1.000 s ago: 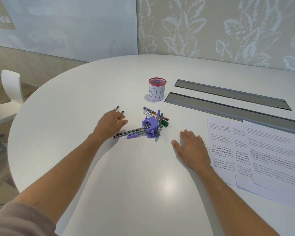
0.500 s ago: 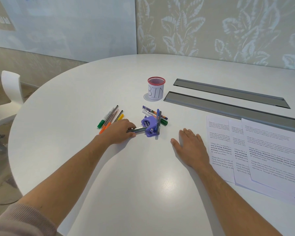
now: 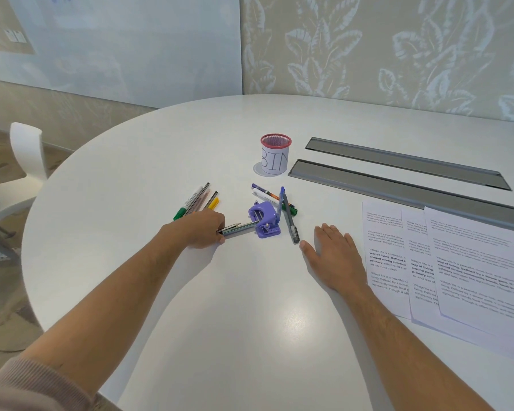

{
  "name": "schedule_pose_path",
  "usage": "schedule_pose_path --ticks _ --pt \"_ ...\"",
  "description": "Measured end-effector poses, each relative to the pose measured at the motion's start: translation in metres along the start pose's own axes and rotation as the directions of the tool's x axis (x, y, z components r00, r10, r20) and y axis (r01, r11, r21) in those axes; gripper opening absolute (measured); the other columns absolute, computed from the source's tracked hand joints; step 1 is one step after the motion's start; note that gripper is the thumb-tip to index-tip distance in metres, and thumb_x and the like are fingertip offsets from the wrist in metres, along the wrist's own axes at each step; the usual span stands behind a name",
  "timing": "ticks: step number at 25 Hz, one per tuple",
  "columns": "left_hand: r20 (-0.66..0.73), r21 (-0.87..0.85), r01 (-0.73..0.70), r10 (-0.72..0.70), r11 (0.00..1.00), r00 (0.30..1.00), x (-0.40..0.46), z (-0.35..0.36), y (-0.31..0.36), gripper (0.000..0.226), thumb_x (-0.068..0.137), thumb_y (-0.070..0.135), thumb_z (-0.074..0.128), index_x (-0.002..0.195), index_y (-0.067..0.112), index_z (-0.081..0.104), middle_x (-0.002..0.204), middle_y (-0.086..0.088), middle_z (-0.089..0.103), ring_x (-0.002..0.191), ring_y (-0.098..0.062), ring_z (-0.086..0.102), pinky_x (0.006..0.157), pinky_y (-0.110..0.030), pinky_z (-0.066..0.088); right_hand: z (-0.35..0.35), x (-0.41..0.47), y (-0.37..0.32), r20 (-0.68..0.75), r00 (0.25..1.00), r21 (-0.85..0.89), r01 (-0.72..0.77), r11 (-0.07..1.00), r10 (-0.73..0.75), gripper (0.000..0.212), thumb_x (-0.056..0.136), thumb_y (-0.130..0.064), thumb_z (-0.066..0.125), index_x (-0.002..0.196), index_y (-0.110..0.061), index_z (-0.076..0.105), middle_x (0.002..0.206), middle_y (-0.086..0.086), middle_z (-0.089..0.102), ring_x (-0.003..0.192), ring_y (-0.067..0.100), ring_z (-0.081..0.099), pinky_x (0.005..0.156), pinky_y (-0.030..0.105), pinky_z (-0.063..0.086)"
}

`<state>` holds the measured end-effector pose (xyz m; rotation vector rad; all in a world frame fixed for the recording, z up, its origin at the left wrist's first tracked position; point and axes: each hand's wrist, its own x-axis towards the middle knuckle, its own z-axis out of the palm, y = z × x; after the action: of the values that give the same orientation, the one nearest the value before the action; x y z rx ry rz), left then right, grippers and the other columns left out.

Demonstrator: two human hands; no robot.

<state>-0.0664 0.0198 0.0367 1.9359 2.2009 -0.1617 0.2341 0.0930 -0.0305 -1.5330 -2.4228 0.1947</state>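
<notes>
A purple plastic pen holder (image 3: 263, 218) lies on the white table (image 3: 220, 307), with two thin dark pens (image 3: 240, 228) sticking out of it to the left. My left hand (image 3: 201, 229) pinches the near ends of those pens. Several pens (image 3: 196, 200) lie in a row behind that hand. More pens (image 3: 272, 196) lie behind and to the right of the holder, and a grey one (image 3: 290, 223) points toward me. My right hand (image 3: 333, 256) rests flat on the table, fingers straight, holding nothing.
A red mesh cup (image 3: 275, 154) with a paper label reading BIN stands behind the pens. Two grey cable slots (image 3: 398, 185) run across the table's right side. Printed sheets (image 3: 445, 262) lie at right. A white chair (image 3: 21, 161) stands at the left edge.
My left hand left the row of pens at left and moved right to the two dark pens in the holder, now pinching their ends. The right hand stayed flat.
</notes>
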Motion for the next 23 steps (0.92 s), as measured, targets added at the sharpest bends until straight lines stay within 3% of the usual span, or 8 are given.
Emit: schedule_pose_path --ticks 3,6,9,12,16,20,23 --pt "0.007 0.056 0.014 -0.015 0.998 1.000 -0.006 -0.003 0.002 0.020 0.093 0.034 0.056 0.097 0.014 0.055 0.101 -0.005 0.057 0.087 -0.024 0.058 0.064 -0.031 0.040 0.000 0.000 0.000 0.001 1.000 0.008 0.000 1.000 0.000 0.067 0.098 -0.057 0.029 0.149 -0.015 0.035 0.160 0.005 0.030 0.149 0.020 0.020 0.122 0.042 0.008" --pt "0.027 0.082 0.035 -0.037 0.996 0.999 -0.012 -0.003 -0.001 0.018 0.093 0.030 0.052 0.099 0.013 0.055 0.104 -0.006 0.057 0.089 -0.024 0.057 0.068 -0.034 0.047 0.000 0.001 -0.001 -0.003 1.000 0.005 0.003 1.000 -0.003 0.066 0.098 -0.056 0.029 0.149 -0.014 0.036 0.160 0.006 0.031 0.149 0.020 0.021 0.122 0.042 0.009" --pt "0.018 0.068 0.068 -0.070 0.995 0.997 -0.016 -0.003 -0.003 0.018 0.092 0.029 0.051 0.100 0.014 0.056 0.103 -0.004 0.056 0.082 -0.021 0.058 0.063 -0.033 0.050 0.000 0.001 -0.001 -0.006 1.000 0.004 0.003 1.000 -0.003 0.067 0.098 -0.056 0.029 0.149 -0.014 0.036 0.159 0.006 0.031 0.149 0.020 0.021 0.122 0.042 0.009" --pt "-0.071 0.048 0.041 -0.038 0.998 0.997 -0.015 0.002 0.002 0.025 0.091 0.037 0.055 0.103 0.015 0.060 0.104 -0.003 0.058 0.094 -0.023 0.057 0.080 -0.038 0.049 0.001 0.001 -0.001 -0.008 1.000 0.008 -0.002 1.000 0.002 0.067 0.098 -0.056 0.030 0.149 -0.014 0.036 0.159 0.006 0.031 0.149 0.019 0.021 0.122 0.042 0.009" --pt "-0.194 0.057 0.015 -0.004 0.998 0.981 -0.013 0.010 0.012 0.023 0.093 0.039 0.056 0.101 0.018 0.061 0.099 -0.001 0.058 0.086 -0.020 0.053 0.076 -0.038 0.049 0.000 0.000 -0.001 -0.006 1.000 0.007 -0.001 1.000 0.001 0.066 0.098 -0.056 0.030 0.149 -0.014 0.036 0.159 0.006 0.031 0.149 0.019 0.021 0.122 0.042 0.009" --pt "-0.131 -0.023 0.056 -0.058 0.998 0.990 -0.013 0.008 0.008 0.017 0.092 0.033 0.058 0.095 0.017 0.059 0.095 -0.002 0.061 0.085 -0.021 0.056 0.067 -0.033 0.044 -0.001 0.000 -0.001 -0.003 1.000 0.001 0.004 1.000 -0.004 0.067 0.098 -0.056 0.029 0.149 -0.014 0.035 0.160 0.006 0.030 0.149 0.020 0.020 0.122 0.042 0.009" --pt "-0.099 0.001 0.077 -0.077 0.997 0.992 -0.014 0.008 0.004 0.014 0.092 0.029 0.055 0.091 0.015 0.059 0.094 -0.006 0.064 0.084 -0.025 0.061 0.070 -0.037 0.052 0.000 0.000 -0.001 0.002 1.000 0.007 0.001 1.000 -0.001 0.067 0.098 -0.057 0.028 0.150 -0.014 0.034 0.160 0.006 0.029 0.149 0.019 0.020 0.122 0.041 0.008"
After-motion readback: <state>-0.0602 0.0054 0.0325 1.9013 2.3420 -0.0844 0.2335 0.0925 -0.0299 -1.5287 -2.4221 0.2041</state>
